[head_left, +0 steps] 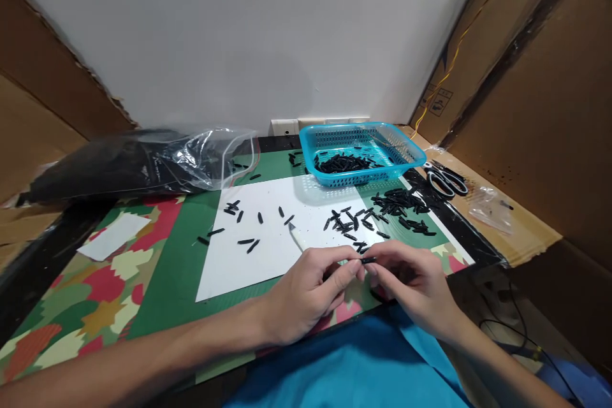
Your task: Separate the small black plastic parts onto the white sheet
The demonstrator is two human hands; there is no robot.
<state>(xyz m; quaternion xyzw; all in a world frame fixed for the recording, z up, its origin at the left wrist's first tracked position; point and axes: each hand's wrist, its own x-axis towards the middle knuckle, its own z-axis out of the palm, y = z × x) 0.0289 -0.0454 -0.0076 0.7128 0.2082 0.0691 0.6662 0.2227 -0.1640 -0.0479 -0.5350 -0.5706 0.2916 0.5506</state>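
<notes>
Between the fingertips of both hands is a small black stick-like piece (368,261), held near the table's front edge. My left hand (315,293) pinches its left end with thumb and forefinger, the other fingers curled. At its right end, my right hand (415,274) closes thumb and fingers on it. Just beyond the hands, a loose cluster of similar black pieces (347,222) lies on a white sheet (229,284). A denser black pile (399,202) sits to the right. A thin pale tool with a dark tip (297,237) lies partly behind my left hand.
A blue plastic basket (411,152) with black pieces stands at the back. Scissors (444,180) and a small clear bag (490,210) lie at right. A large clear bag of dark contents (157,159) lies at left, near a white paper piece (113,236). Cardboard walls flank the table.
</notes>
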